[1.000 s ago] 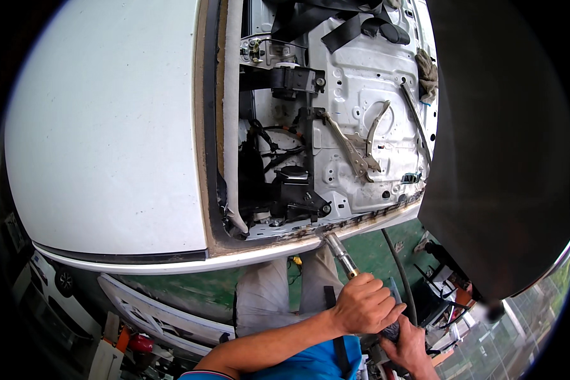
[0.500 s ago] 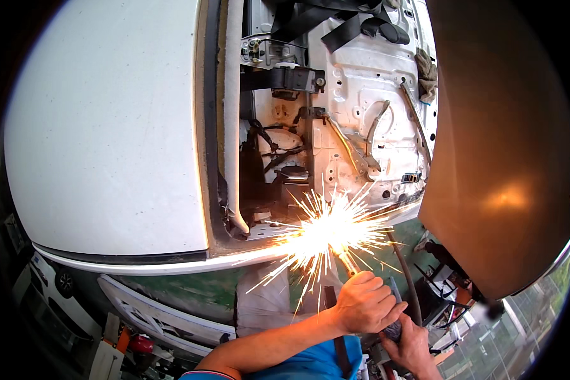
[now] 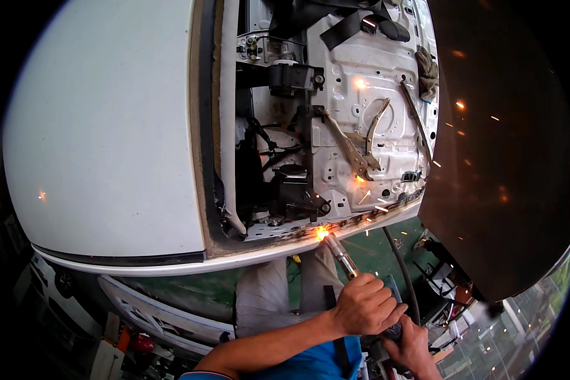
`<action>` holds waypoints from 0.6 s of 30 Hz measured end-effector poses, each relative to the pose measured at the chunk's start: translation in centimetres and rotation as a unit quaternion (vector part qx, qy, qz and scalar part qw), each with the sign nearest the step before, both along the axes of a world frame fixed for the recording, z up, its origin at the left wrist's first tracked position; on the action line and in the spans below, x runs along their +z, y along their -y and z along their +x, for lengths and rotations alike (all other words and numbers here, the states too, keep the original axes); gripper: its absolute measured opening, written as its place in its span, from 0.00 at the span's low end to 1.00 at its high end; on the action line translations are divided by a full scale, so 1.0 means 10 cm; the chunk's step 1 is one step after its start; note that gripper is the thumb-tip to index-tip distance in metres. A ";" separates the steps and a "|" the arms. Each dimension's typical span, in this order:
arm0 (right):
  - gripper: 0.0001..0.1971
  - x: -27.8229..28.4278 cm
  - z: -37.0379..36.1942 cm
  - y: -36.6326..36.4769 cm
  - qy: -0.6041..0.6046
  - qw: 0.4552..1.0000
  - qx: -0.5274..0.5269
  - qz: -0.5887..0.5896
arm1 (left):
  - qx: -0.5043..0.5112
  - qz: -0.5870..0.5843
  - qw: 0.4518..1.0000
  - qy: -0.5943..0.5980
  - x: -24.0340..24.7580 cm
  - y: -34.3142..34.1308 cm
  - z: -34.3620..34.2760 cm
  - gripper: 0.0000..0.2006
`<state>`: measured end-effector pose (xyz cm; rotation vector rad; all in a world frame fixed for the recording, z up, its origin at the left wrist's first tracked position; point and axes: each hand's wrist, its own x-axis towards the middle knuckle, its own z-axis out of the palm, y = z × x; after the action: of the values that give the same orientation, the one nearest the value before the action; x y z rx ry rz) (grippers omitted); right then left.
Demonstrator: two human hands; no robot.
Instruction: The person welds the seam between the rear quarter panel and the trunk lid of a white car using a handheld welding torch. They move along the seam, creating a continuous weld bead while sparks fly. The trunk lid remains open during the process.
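My left hand (image 3: 364, 306) is wrapped round the front part of a welding torch (image 3: 341, 254), and my right hand (image 3: 410, 347) grips its dark handle behind. The nozzle points at the seam (image 3: 361, 221) along the edge of a white car body, where an orange glow (image 3: 323, 233) burns at its tip. Short dark weld marks run along that seam to the right of the tip. A few sparks fly over the panel. Locking pliers (image 3: 348, 144) lie on the white inner panel (image 3: 342, 66) beyond the torch.
A smooth white car panel (image 3: 107, 126) fills the left. A large dark sheet (image 3: 500, 158) stands at the right. Black belts (image 3: 335, 28), a grey glove (image 3: 427, 73) and a thin bar (image 3: 417, 120) lie on the panel. A cable (image 3: 404, 269) hangs beside my hands.
The bright burst of sparks at the nozzle has shrunk to a small orange glow with scattered sparks. The nozzle and the weld marks now show. Both hands hold almost the same place.
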<state>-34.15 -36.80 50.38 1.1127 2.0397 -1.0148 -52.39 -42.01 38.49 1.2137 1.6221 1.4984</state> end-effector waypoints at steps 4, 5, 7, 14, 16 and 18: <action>0.30 -0.02 0.00 0.00 -0.001 1.000 -0.003 -0.003 | -0.002 -0.004 1.000 0.001 -0.02 0.00 0.00 0.18; 0.30 -0.02 0.00 -0.01 0.001 1.000 -0.001 -0.002 | -0.001 -0.005 1.000 0.001 -0.03 0.00 0.01 0.18; 0.30 -0.04 -0.01 -0.01 0.004 1.000 0.004 -0.002 | 0.001 -0.005 1.000 0.001 -0.04 -0.01 0.01 0.18; 0.28 -0.07 -0.01 -0.02 0.015 1.000 -0.004 -0.008 | 0.011 -0.006 1.000 -0.002 -0.06 -0.02 0.01 0.18; 0.27 -0.07 -0.03 -0.03 0.006 1.000 -0.008 -0.005 | 0.014 -0.008 1.000 -0.003 -0.07 -0.02 0.02 0.18; 0.27 -0.06 -0.03 -0.07 0.007 1.000 -0.002 -0.013 | 0.016 -0.010 1.000 -0.007 -0.06 -0.03 0.02 0.18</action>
<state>-34.49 -36.14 49.75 1.1070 2.0091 -1.0306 -52.22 -41.67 37.93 1.1957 1.6681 1.4934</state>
